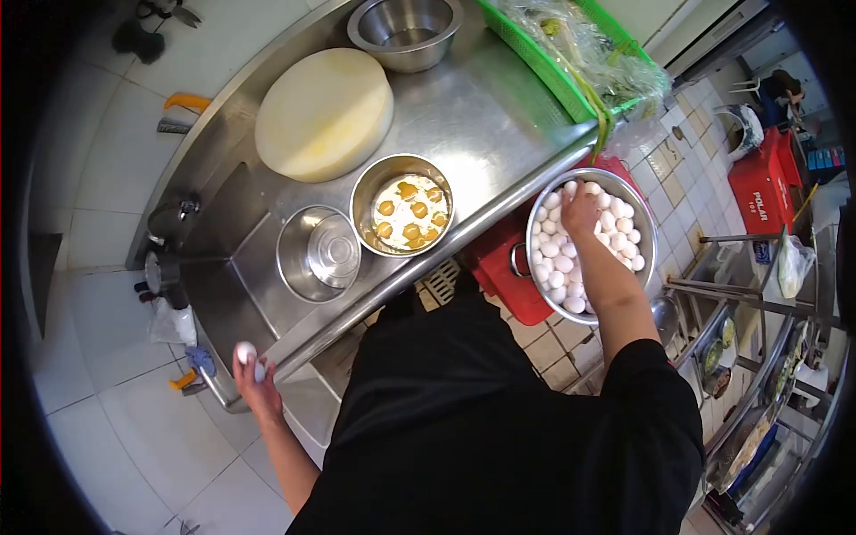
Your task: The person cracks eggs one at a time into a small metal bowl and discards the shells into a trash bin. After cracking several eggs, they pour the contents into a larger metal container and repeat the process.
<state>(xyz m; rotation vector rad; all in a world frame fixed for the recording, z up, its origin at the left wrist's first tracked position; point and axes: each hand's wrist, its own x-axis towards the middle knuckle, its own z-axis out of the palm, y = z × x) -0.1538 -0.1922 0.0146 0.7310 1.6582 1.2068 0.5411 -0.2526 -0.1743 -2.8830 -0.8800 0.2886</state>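
Observation:
My left hand (257,390) is out past the sink's near corner, its fingers closed around white eggs (246,352); two of them show. My right hand (581,214) reaches down into a large metal basin (649,259) heaped with white eggs (563,264). Its fingers are curled at an egg near the far side of the pile, partly hidden among the others. A steel pot (357,210) on the counter edge contains several yolks (419,210) in clear egg white. Beside it stands another shiny metal pot (294,259) with a round metal piece inside.
A thick round cutting board (325,111) and a steel bowl (446,20) sit at the counter's back. A green basket (535,62) with plastic-wrapped greens overhangs the right end. The sink (223,254) is at left. A red crate (504,276) stands below the basin; loaded shelves (758,374) are at right.

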